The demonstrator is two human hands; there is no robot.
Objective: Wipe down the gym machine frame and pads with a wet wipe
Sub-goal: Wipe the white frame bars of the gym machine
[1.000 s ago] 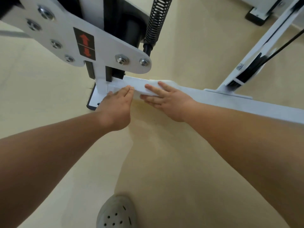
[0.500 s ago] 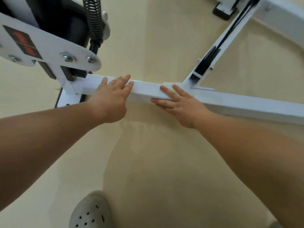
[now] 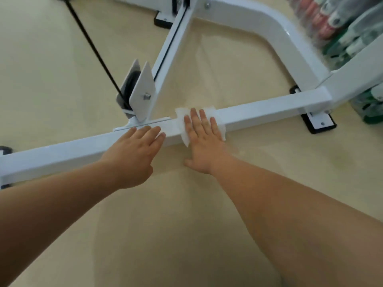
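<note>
A wet wipe lies draped over the middle of a low white frame bar. Held only by flat pressure, it could bunch up or slip off the bar's edge on a sideways stroke. The right hand presses it down, fingers straight and close together, thumb off the bar's near side. Just left of it, the left hand rests flat on the bar, fingers together.

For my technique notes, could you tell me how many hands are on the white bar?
2: the left hand bare on the bar, the right hand pressing the wet wipe.
</note>
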